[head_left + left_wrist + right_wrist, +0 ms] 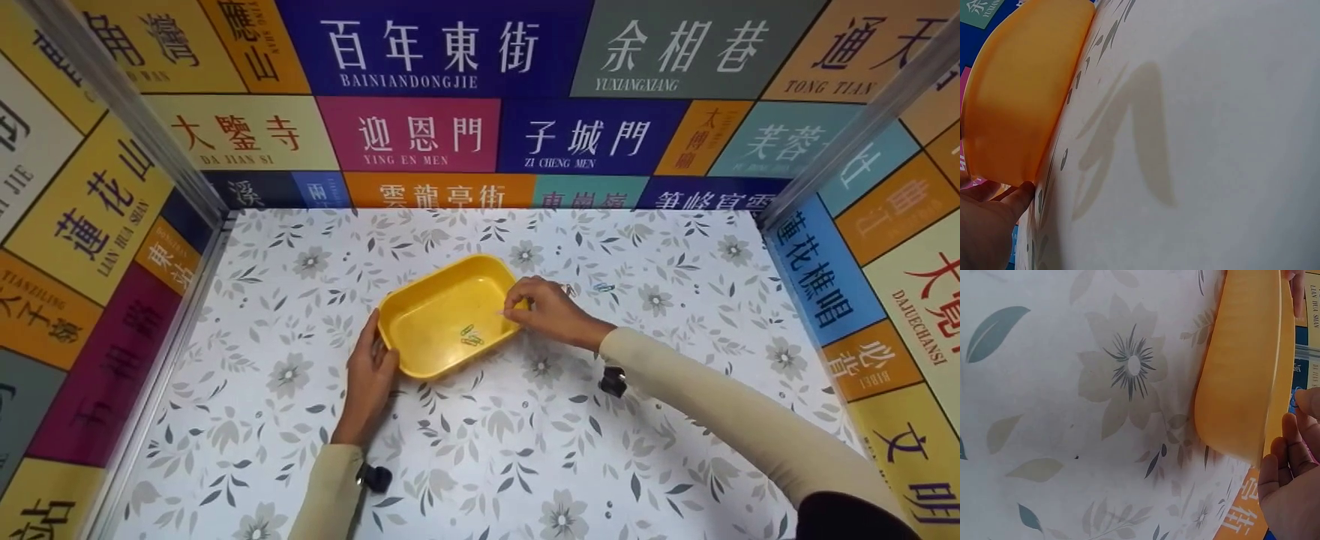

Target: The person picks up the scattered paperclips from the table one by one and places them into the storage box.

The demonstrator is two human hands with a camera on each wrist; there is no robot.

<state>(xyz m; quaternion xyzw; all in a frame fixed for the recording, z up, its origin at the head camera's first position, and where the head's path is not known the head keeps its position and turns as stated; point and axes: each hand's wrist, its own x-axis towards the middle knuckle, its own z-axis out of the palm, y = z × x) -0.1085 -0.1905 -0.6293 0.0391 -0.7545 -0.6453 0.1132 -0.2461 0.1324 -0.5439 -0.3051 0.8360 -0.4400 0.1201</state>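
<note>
A shallow yellow plastic tray (427, 307) with rounded corners stands at a slant on the table. My left hand (370, 375) holds its left end, fingers along the outer wall and thumb at the near corner; in the left wrist view the thumb tip touches low on the tray's wall (1022, 95). Over the right end, my right hand (551, 309) pinches a small paper clip (1296, 398) between thumb and forefinger, its other fingers curled loosely beside the rim. Inside the tray lie several greenish paper clips (471, 336).
Beyond my right hand, a few more paper clips (604, 287) lie on the table, partly beside the knuckles. A white flower-patterned cover (480, 465) spreads under everything. Upright panels with coloured sign blocks (420, 135) enclose the back and both sides.
</note>
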